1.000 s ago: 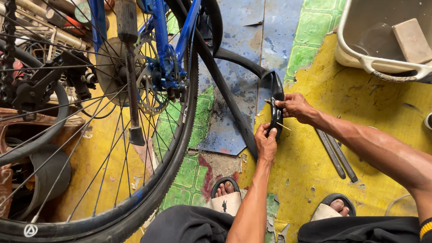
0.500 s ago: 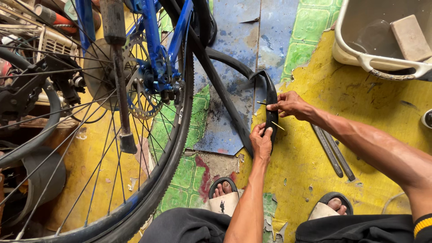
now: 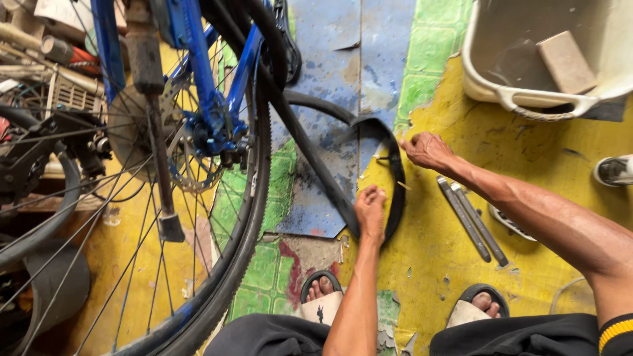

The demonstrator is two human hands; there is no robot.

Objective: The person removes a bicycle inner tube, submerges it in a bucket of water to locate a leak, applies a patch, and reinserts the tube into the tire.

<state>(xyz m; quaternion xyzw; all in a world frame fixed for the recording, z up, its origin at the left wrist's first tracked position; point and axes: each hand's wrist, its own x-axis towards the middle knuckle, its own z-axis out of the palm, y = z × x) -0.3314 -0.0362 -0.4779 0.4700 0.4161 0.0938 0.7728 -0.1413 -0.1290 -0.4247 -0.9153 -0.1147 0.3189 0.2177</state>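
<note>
Nearest the camera, two sandalled feet (image 3: 321, 290) are being kept flat on the painted yellow and green floor (image 3: 422, 264), below dark trousers. Just beyond them, the left hand (image 3: 370, 212) is being pressed down on a black inner tube (image 3: 395, 178), its fingers curled together and closed over the rubber where the tube's loop is lying on the floor between the knees. The tube is being bent into a narrow arc that is running up past a worn blue patch of floor (image 3: 330, 132). A little further out, the right hand (image 3: 427, 150) is being held at the outer edge of that arc, fingers drawn together in a pinch; whether the rubber itself or something small is being gripped cannot be told. Two grey tyre levers (image 3: 471, 221) are lying side by side just beside the right forearm. To the left, a blue bicycle (image 3: 198, 99) is being propped with its rear wheel (image 3: 244, 217) near the tube. Farthest off, a pale plastic basin (image 3: 527, 99) holding a tan block (image 3: 566, 62) is sitting at the upper right.
</note>
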